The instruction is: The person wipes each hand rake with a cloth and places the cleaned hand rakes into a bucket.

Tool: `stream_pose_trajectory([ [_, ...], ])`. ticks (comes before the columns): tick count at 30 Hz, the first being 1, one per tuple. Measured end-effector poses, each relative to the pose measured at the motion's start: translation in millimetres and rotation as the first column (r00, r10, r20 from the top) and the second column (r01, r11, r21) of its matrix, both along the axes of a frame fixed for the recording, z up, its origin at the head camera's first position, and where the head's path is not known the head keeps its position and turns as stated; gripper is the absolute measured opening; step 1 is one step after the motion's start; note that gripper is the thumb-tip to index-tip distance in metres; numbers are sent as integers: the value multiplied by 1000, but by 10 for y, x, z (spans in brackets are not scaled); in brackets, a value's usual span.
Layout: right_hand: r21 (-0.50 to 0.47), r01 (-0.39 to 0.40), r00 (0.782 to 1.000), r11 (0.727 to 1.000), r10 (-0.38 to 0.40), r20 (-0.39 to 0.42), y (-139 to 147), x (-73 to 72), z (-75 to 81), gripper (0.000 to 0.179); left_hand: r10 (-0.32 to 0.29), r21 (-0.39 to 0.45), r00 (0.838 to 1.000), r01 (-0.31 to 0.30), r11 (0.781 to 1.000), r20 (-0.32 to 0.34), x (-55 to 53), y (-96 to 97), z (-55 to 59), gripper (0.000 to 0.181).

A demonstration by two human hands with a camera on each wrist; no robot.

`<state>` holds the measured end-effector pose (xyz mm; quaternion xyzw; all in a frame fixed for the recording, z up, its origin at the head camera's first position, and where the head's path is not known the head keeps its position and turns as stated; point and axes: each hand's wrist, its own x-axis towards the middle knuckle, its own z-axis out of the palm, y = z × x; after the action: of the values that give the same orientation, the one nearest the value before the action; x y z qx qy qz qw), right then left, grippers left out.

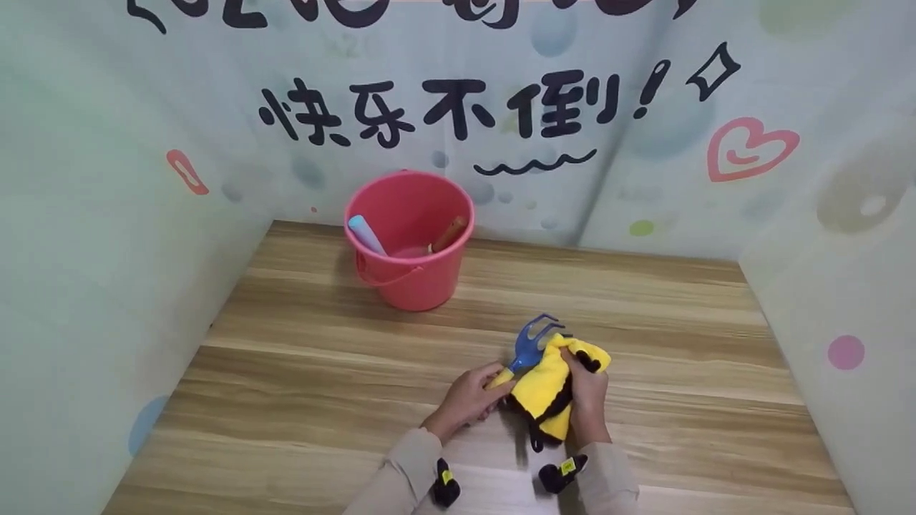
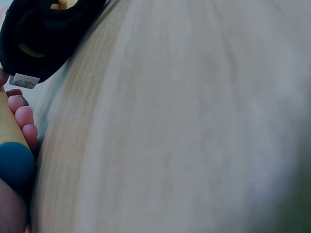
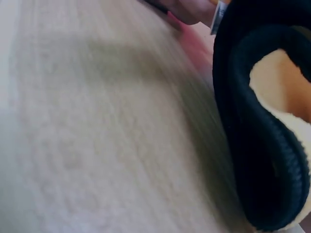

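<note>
My left hand (image 1: 469, 395) grips a small garden hand rake by its yellow handle (image 1: 501, 378). The blue rake head (image 1: 528, 352) points up and away, its bent tines beside the cloth. A blue end cap (image 2: 17, 161) shows on the handle in the left wrist view, with curled fingertips (image 2: 24, 116) beyond it. In my right hand (image 1: 588, 390) is a bunched yellow cloth (image 1: 540, 386) with black edging, held against the rake head. The cloth's dark edge (image 3: 265, 160) hangs in folds in the right wrist view, and a white tag (image 2: 24, 80) shows in the left.
A red bucket (image 1: 422, 285) stands at the back of the wood-grain table (image 1: 300, 400). Inside it lean a light blue and lilac handle (image 1: 367, 234) and a brown handle (image 1: 449, 234). A printed curtain (image 1: 386, 57) closes off the back and sides.
</note>
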<state>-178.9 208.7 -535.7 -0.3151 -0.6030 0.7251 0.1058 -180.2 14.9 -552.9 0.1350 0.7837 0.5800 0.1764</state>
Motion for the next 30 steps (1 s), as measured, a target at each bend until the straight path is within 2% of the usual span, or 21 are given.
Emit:
stream_pose_trajectory([
  [5,-70,34,998,997,-37,-51,7,22,-18,51,-5,-12,1000,4,1000,-16,7,7,-7,24],
  [8,-113,37,998,993,-43,-47,17,22,-33,50,-5,-13,1000,4,1000,-19,7,9,-17,25],
  [12,-198,43,996,979,-57,-67,24,49,-38,46,0,-6,1000,0,1000,1,6,12,-19,26],
  [14,-298,63,987,953,-104,-126,38,65,-35,39,3,9,1000,-3,1000,16,6,13,-22,28],
  [17,-478,93,948,873,-224,-225,75,73,-49,30,6,52,999,-8,999,32,8,11,-26,29],
  [18,-506,90,937,858,-245,-249,88,75,-57,27,9,63,999,-11,998,33,10,12,-27,28],
  [19,-509,85,932,857,-249,-264,97,76,-69,25,12,74,999,-15,997,36,12,14,-29,28],
  [20,-480,69,937,875,-222,-271,101,80,-81,25,14,84,999,-17,996,36,13,16,-29,26],
  [21,-424,50,950,904,-174,-260,99,82,-93,27,14,93,999,-18,996,36,12,20,-31,26],
  [23,-244,-27,979,969,-24,-202,83,85,-112,31,19,101,999,-23,995,45,14,26,-24,23],
  [24,-152,-80,985,985,54,-166,70,85,-113,35,24,100,999,-28,995,45,14,27,-21,22],
  [26,-20,-187,978,982,184,-102,43,80,-111,41,30,96,998,-34,995,48,13,27,-14,22],
  [30,72,-295,953,953,299,-49,8,58,-91,44,32,59,999,-34,998,29,7,22,-2,25],
])
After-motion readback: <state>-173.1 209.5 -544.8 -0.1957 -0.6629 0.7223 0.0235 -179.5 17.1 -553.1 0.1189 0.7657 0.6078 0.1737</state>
